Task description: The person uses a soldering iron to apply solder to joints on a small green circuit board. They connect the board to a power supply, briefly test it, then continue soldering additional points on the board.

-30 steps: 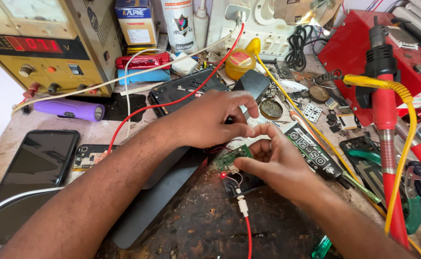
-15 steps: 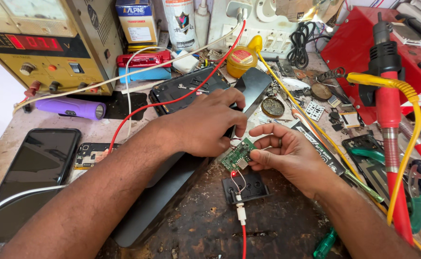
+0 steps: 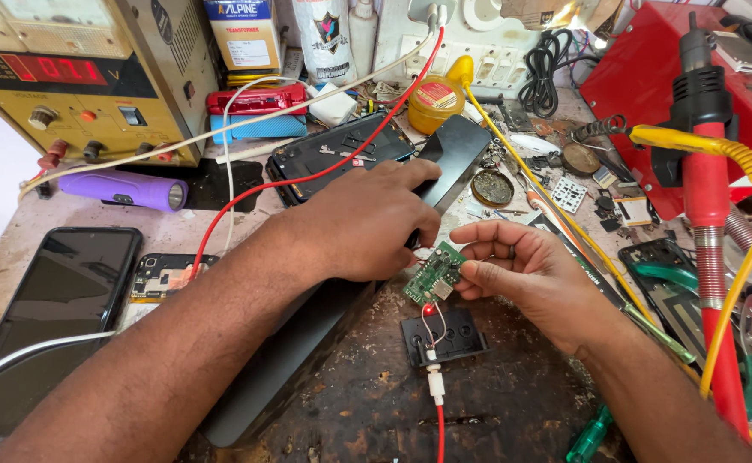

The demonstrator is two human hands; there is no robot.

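Observation:
My right hand [image 3: 530,274] pinches a small green circuit board [image 3: 434,273] by its right edge, thumb and fingers curled around it. Thin wires run from the board down to a white plug [image 3: 436,381] on a red cable. Just below the board a black plastic end cap [image 3: 449,334] lies on the bench. My left hand [image 3: 367,219] lies over a long black casing [image 3: 294,343], fingers wrapped on its edge and index finger stretched along its top. The two hands are close together, nearly touching at the board.
A yellow bench power supply [image 3: 67,77] stands back left, a purple torch [image 3: 131,189] before it. A dark phone [image 3: 46,317] lies at left, an opened phone [image 3: 341,150] behind my left hand. A red hot-air tool [image 3: 706,197] with a yellow cord, loose parts and a green screwdriver [image 3: 590,433] crowd the right.
My right hand has shifted the green board slightly right and turned it more face-up. My left hand stays on the black casing, its index finger now stretched out.

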